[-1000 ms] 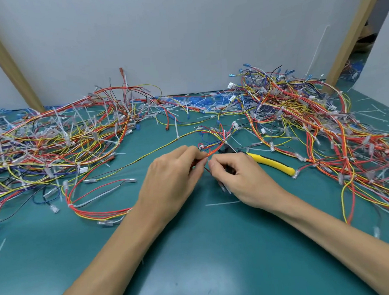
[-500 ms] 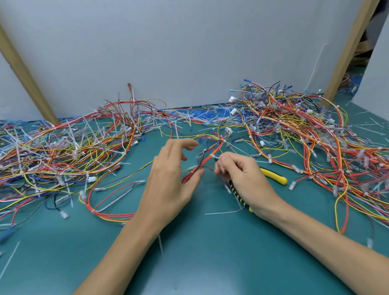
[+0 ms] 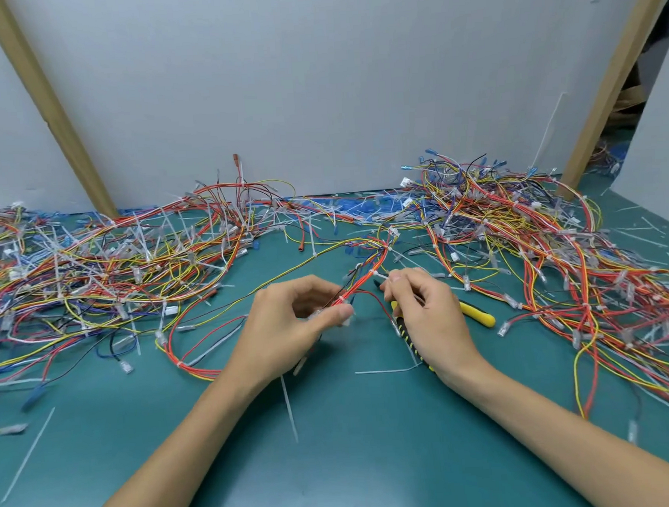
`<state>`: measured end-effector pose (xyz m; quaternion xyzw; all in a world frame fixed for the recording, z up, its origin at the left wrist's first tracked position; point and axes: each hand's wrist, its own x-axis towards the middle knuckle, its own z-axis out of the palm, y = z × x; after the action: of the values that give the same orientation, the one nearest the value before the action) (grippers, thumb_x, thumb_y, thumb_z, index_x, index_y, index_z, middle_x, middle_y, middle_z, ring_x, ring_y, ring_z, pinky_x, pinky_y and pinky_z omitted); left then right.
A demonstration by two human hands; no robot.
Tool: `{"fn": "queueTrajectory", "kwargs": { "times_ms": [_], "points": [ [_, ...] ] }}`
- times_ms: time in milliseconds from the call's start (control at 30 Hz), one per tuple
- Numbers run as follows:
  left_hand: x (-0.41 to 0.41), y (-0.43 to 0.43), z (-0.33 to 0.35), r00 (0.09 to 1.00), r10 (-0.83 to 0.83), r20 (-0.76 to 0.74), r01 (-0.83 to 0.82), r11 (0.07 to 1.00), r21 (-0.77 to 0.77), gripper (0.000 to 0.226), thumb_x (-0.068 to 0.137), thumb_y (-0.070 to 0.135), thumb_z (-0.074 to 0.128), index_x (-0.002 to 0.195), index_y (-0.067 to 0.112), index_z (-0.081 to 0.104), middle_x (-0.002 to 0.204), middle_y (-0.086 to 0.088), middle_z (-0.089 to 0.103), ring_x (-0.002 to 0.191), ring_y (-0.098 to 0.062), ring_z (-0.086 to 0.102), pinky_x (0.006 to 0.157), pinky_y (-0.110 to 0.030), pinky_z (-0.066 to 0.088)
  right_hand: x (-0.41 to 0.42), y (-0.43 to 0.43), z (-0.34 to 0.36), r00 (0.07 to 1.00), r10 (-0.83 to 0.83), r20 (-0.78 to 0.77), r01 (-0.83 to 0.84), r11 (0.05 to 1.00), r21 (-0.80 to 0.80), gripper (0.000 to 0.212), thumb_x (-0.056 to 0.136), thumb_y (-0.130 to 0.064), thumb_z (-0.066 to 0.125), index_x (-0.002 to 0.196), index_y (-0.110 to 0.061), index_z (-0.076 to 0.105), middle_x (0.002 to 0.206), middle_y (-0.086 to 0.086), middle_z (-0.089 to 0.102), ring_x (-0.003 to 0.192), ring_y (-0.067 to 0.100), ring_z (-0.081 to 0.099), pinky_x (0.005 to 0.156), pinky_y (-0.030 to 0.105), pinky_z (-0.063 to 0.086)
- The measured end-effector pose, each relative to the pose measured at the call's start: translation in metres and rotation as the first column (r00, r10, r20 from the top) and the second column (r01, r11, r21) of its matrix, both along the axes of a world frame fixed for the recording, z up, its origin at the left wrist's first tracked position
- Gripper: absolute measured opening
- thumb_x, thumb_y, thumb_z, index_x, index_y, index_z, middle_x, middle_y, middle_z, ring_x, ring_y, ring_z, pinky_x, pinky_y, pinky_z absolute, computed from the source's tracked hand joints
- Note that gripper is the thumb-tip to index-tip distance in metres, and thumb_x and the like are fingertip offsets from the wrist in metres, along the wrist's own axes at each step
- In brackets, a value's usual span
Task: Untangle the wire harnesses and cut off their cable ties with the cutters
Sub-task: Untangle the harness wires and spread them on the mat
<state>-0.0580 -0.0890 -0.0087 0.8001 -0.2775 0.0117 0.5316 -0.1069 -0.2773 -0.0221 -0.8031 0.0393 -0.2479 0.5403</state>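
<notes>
Left hand pinched the red harness between thumb and curled fingers, just above the table. The harness ran up-right to its cable tie, which lay nearer the right hand (curled round the cutters).

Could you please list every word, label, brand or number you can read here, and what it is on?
No text can be read.
The cutters in the right hand show yellow and black-striped handles, no legible brand.
The wire harness pinched by the left hand and the small connectors show no readable print.
The white wall and green table bear no writing.
</notes>
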Motion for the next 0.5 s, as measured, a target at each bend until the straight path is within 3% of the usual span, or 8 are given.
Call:
{"fn": "queueTrajectory", "kwargs": {
  "times_ms": [67, 200, 333, 500],
  "points": [
    [0.000, 0.000, 0.000, 0.996, -0.037, -0.084, 0.032, 0.998, -0.060, 0.001, 0.090, 0.017, 0.073, 0.090, 0.016, 0.074, 0.081, 0.003, 0.078, 0.078, -0.013, 0.075, 0.078, -0.024, 0.058, -0.001, 0.001, 0.000, 0.999, -0.022, 0.024, 0.023, 0.998, -0.061, 0.037, 0.104, -0.023, 0.050, 0.070, -0.019, 0.062, 0.081, -0.002, 0.061, 0.073, 0.009, 0.055, 0.069, 0.024, 0.039],
    [0.000, -0.001, -0.001, 0.986, -0.052, -0.156, 0.028, 0.988, -0.154, 0.013, 0.097, 0.013, 0.063, 0.090, 0.009, 0.072, 0.081, -0.002, 0.077, 0.073, -0.014, 0.074, 0.074, -0.025, 0.058, -0.006, 0.004, 0.003, 0.998, 0.001, 0.059, 0.007, 0.992, -0.129, 0.036, 0.101, -0.039, 0.050, 0.076, -0.027, 0.073, 0.091, -0.014, 0.061, 0.094, 0.007, 0.054, 0.080, 0.017, 0.036],
    [-0.001, -0.001, -0.002, 0.987, -0.027, -0.160, -0.006, 0.979, -0.203, 0.022, 0.100, 0.012, 0.057, 0.087, 0.001, 0.070, 0.074, -0.003, 0.073, 0.068, -0.011, 0.067, 0.072, -0.020, 0.055, -0.012, 0.008, 0.004, 0.995, 0.047, 0.088, -0.024, 0.969, -0.246, 0.045, 0.092, -0.053, 0.043, 0.074, -0.029, 0.077, 0.100, -0.012, 0.057, 0.108, 0.009, 0.048, 0.093, 0.015, 0.032],
    [-0.001, -0.003, -0.003, 0.994, -0.007, -0.109, -0.013, 0.983, -0.183, 0.022, 0.100, 0.010, 0.056, 0.086, -0.001, 0.069, 0.072, -0.002, 0.070, 0.068, -0.012, 0.065, 0.070, -0.019, 0.053, -0.013, 0.011, 0.003, 0.992, 0.122, 0.027, -0.102, 0.912, -0.398, 0.023, 0.089, -0.045, 0.065, 0.081, -0.028, 0.079, 0.114, -0.009, 0.056, 0.115, 0.012, 0.045, 0.099, 0.018, 0.034]
  ]
}}
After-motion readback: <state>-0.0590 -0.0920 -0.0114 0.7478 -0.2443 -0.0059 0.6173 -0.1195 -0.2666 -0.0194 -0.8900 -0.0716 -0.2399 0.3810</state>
